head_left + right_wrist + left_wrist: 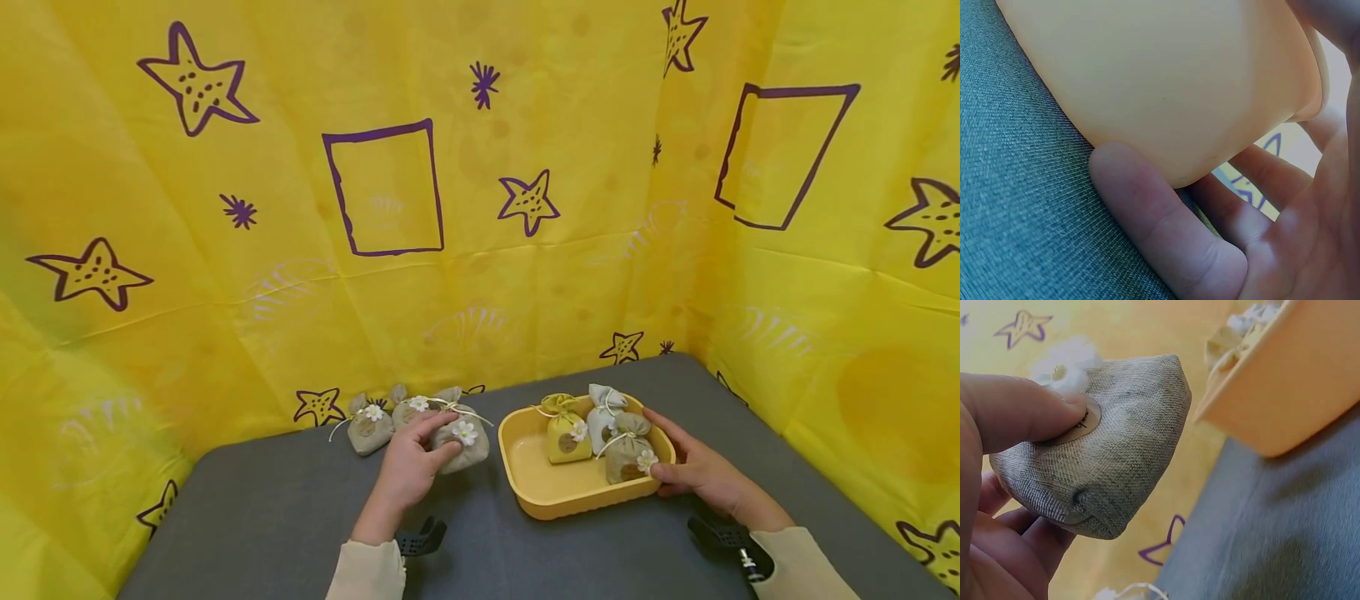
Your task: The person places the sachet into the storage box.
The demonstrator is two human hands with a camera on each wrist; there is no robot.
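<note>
My left hand (405,472) grips a grey cloth sachet (474,454) with a white flower and a cord tie, just left of the yellow tray (542,486). In the left wrist view the thumb presses the round label of this sachet (1141,419), with fingers beneath. My right hand (712,477) holds the tray's right end, its thumb at the rim. Up close in the right wrist view, a finger touches the lower edge of the tray (1166,81). Inside the tray stand a yellow sachet (564,433), a pale grey one (597,417) and a darker grey-brown one (621,458).
Two more grey sachets stand at the table's back left: one at the outer side (369,433), another (402,411) partly hidden behind my left hand. A dark grey table (277,508) lies beneath everything. Yellow cloth walls (465,292) with purple drawings rise behind and at the sides.
</note>
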